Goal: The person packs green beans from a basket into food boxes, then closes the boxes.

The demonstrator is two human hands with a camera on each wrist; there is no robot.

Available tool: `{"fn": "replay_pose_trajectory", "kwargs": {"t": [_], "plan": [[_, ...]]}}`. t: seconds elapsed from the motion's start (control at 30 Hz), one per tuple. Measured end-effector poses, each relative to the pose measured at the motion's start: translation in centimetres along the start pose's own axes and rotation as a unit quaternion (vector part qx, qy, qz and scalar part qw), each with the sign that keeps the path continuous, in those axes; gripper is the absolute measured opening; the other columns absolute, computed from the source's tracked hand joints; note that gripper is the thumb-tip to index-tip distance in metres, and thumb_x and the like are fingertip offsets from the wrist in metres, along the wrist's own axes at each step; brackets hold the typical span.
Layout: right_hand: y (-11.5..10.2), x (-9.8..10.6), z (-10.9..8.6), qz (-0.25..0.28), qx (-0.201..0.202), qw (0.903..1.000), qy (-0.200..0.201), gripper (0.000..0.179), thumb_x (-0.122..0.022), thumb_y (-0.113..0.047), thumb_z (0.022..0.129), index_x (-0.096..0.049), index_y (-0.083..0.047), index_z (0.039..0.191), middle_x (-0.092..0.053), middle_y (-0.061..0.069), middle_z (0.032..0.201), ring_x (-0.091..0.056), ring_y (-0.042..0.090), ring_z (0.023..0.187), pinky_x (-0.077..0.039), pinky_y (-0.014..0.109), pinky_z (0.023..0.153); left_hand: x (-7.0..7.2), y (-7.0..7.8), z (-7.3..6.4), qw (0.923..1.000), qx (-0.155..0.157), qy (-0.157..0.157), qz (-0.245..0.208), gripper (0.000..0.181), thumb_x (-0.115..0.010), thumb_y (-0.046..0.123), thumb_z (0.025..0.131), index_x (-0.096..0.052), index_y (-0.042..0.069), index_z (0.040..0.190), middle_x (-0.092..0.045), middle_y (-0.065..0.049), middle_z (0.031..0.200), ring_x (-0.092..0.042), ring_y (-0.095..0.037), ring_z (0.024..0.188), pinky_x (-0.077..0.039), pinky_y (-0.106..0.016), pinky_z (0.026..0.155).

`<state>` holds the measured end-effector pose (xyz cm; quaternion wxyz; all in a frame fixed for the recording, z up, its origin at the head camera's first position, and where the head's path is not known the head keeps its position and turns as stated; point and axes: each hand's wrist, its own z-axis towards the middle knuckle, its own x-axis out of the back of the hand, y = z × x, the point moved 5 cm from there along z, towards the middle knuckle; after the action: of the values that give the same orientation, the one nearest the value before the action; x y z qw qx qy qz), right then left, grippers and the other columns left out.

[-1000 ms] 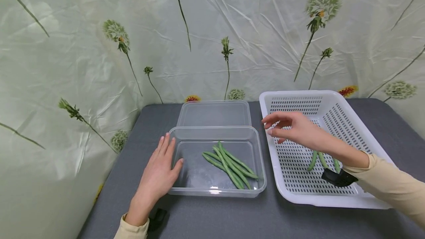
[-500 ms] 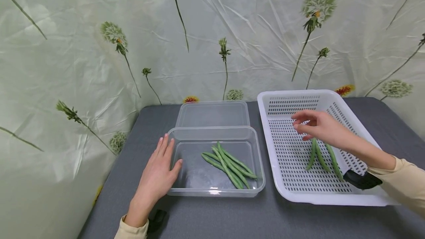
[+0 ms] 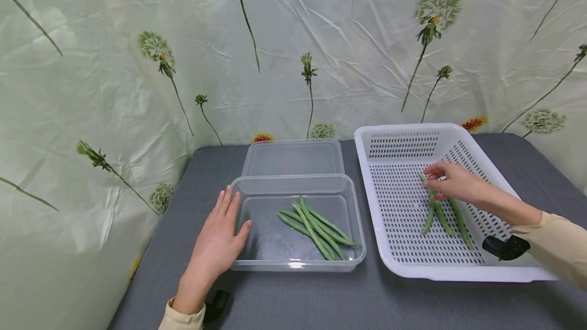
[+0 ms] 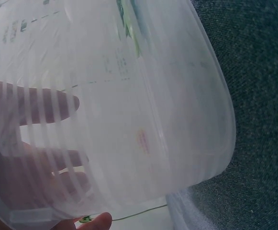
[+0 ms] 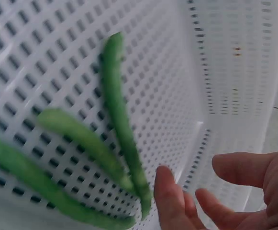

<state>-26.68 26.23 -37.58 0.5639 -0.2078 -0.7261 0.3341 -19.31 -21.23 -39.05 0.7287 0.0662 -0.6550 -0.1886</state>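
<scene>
In the head view my left hand (image 3: pixel 217 236) rests with straight fingers against the left side of a clear plastic container (image 3: pixel 298 267). Several green beans (image 3: pixel 316 228) lie inside it, towards the right. The left wrist view shows the fingers (image 4: pixel 52 105) through the see-through wall. Over on the right, my right hand (image 3: pixel 458 185) reaches down into a white perforated basket (image 3: pixel 408 270). Three green beans (image 3: pixel 443 219) lie on its floor. In the right wrist view the fingertips are right by the far ends of the beans (image 5: pixel 117 105), thumb and fingers apart with nothing between them.
A clear lid (image 3: pixel 293 158) lies flat behind the container. Grey cloth (image 3: pixel 321 302) covers the table, and a flower-printed sheet (image 3: pixel 275 50) hangs behind and to the left. A narrow strip of table separates container and basket.
My right hand has travelled right from the basket's left rim, over its inside, and then down to the beans' far ends. The left hand has stayed at the container.
</scene>
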Motion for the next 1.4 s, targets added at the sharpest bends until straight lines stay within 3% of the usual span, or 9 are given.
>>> {"fn": "replay_pose_trajectory", "kwargs": {"t": [0.3, 0.47, 0.63, 0.83, 1.07, 1.27, 1.4], "plan": [[1.5, 0.1, 0.3, -0.001, -0.030, 0.9995, 0.010, 0.049, -0.053, -0.005, 0.097, -0.035, 0.025, 0.131, -0.041, 0.043, 0.124, -0.062, 0.033, 0.091, -0.056, 0.036, 0.070, 0.0, 0.2, -0.1, 1.0000, 0.000, 0.001, -0.005, 0.073, -0.059, 0.028, 0.099, -0.024, -0.003, 0.154, -0.008, -0.019, 0.163, -0.006, -0.034, 0.149, -0.018, -0.057, 0.114], [2.4, 0.1, 0.6, 0.021, -0.064, 0.9976, 0.018, 0.054, -0.053, -0.003, 0.095, -0.030, 0.026, 0.133, -0.036, 0.044, 0.126, -0.059, 0.036, 0.096, -0.056, 0.034, 0.071, 0.0, 0.2, -0.1, 1.0000, 0.004, 0.004, -0.002, 0.073, -0.059, 0.029, 0.098, -0.024, -0.002, 0.154, -0.008, -0.019, 0.163, -0.007, -0.034, 0.149, -0.018, -0.057, 0.114], [3.3, -0.1, 1.1, 0.037, -0.088, 0.9953, 0.019, 0.064, -0.062, -0.002, 0.090, -0.026, 0.024, 0.136, -0.038, 0.041, 0.125, -0.058, 0.031, 0.093, -0.054, 0.032, 0.071, 0.0, 0.1, -0.1, 1.0000, 0.005, 0.005, -0.003, 0.073, -0.060, 0.028, 0.098, -0.025, -0.002, 0.154, -0.009, -0.019, 0.163, -0.007, -0.035, 0.149, -0.019, -0.058, 0.114], [3.6, -0.1, 1.5, 0.009, -0.077, 0.9964, 0.035, 0.083, -0.078, -0.005, 0.078, -0.026, 0.018, 0.139, -0.043, 0.036, 0.119, -0.055, 0.037, 0.094, -0.048, 0.042, 0.077, -0.1, 0.0, -0.1, 0.9999, 0.008, 0.003, -0.005, 0.073, -0.060, 0.028, 0.098, -0.025, -0.002, 0.154, -0.009, -0.019, 0.162, -0.008, -0.035, 0.149, -0.019, -0.059, 0.113], [3.5, -0.2, 1.6, -0.005, -0.073, 0.9958, 0.056, 0.081, -0.076, -0.004, 0.078, -0.029, 0.017, 0.140, -0.046, 0.040, 0.124, -0.055, 0.046, 0.104, -0.047, 0.050, 0.083, 0.0, 0.0, 0.0, 1.0000, 0.005, 0.005, -0.007, 0.072, -0.059, 0.027, 0.098, -0.025, -0.003, 0.154, -0.009, -0.019, 0.162, -0.008, -0.036, 0.149, -0.020, -0.059, 0.113], [3.1, -0.8, 1.3, 0.053, -0.085, 0.9943, 0.037, 0.070, -0.070, -0.006, 0.086, -0.034, 0.021, 0.139, -0.053, 0.038, 0.126, -0.063, 0.035, 0.101, -0.051, 0.043, 0.086, 0.0, 0.1, 0.0, 1.0000, 0.006, 0.005, -0.007, 0.071, -0.059, 0.028, 0.099, -0.026, -0.003, 0.154, -0.010, -0.019, 0.162, -0.009, -0.036, 0.148, -0.021, -0.059, 0.113], [2.6, -1.2, 1.4, 0.096, -0.071, 0.9927, 0.015, 0.062, -0.067, -0.006, 0.089, -0.038, 0.022, 0.137, -0.060, 0.033, 0.122, -0.064, 0.020, 0.095, -0.051, 0.029, 0.081, 0.0, 0.0, 0.0, 0.9999, 0.009, 0.003, -0.008, 0.071, -0.059, 0.028, 0.098, -0.027, -0.002, 0.154, -0.010, -0.019, 0.162, -0.009, -0.036, 0.148, -0.021, -0.059, 0.113]]}}
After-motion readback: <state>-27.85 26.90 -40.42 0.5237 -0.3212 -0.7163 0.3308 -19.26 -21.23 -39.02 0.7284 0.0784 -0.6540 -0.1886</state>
